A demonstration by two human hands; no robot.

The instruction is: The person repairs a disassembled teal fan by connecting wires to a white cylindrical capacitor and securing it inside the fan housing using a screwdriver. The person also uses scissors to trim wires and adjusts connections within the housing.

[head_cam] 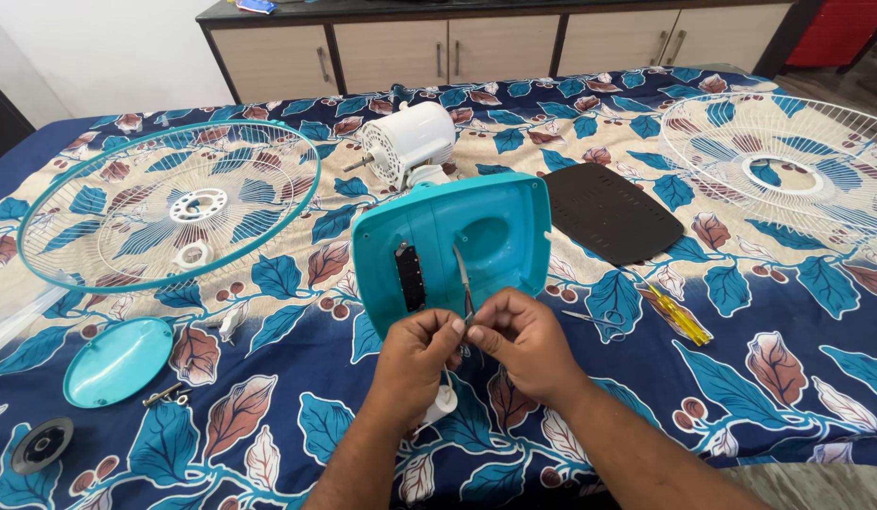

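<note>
Both hands meet at the near edge of the teal fan base point(476, 236), which lies open side up on the leaf-print sheet point(759, 378). The left hand point(415, 359) is closed, fingertips pinching a thin wire point(462, 274). The right hand point(523, 340) is likewise pinched shut on the same wire. The white motor point(405, 142) sits just behind the base. 2 wire grilles point(164, 203) lie well apart; a yellow screwdriver point(679, 316) rests near the right.

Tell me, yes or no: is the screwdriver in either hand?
No, the yellow screwdriver lies on the sheet to the right, apart from both the left hand and right hand.
</note>
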